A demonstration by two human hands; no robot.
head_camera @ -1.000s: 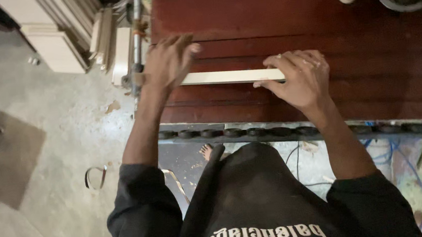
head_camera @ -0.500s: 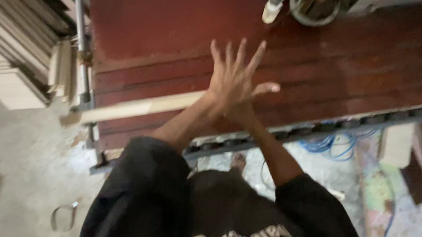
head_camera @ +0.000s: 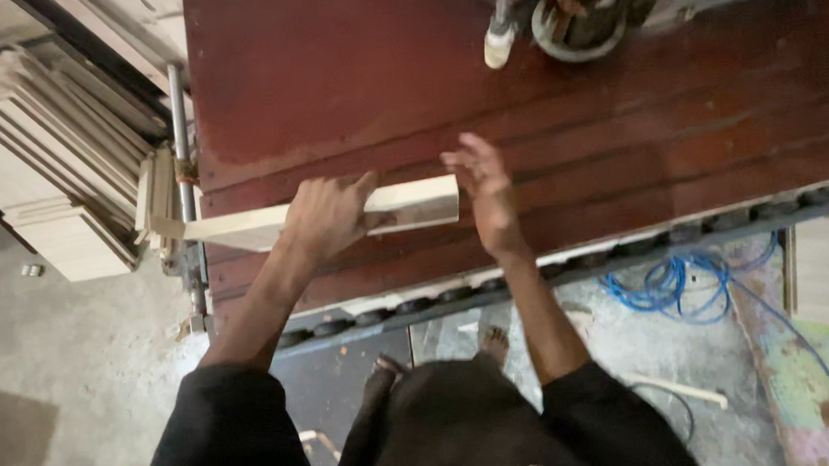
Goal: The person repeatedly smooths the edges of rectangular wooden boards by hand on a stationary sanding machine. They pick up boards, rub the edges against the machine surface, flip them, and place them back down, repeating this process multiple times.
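**Steadying a pale board on a red workbench**

Looking straight down from the person's head, the view took in black sleeves at the bottom edge and two bare forearms reaching away toward a dark red table (head_camera: 343, 81). Below the arms lay a grey concrete floor, where a blue cable (head_camera: 680, 286) coiled near the table's front rail and one bare foot showed between the sleeves.

The left hand (head_camera: 326, 215) lay on top of a pale wooden board (head_camera: 412, 204), fingers curled over its upper face and far edge in a pressing grasp. That hold looked meant to keep the board flat against the tabletop. The board ran lengthways along the table's grooves, its left end overhanging the table's left edge and its right end resting on the surface.

The right hand (head_camera: 485, 188) stood just beside the board's right end, open, fingers spread and lifted, gripping nothing. Whether its palm touched the end face could not be told. Placed there, it seemed to serve as a stop or guide for that end.

Beyond the left edge, stacks of similar pale boards (head_camera: 44, 163) leaned on the floor, near at hand.

Farthest off, at the table's far side, sat a dark machine (head_camera: 594, 2) with a round part and a white-tipped lever, well apart from both hands.
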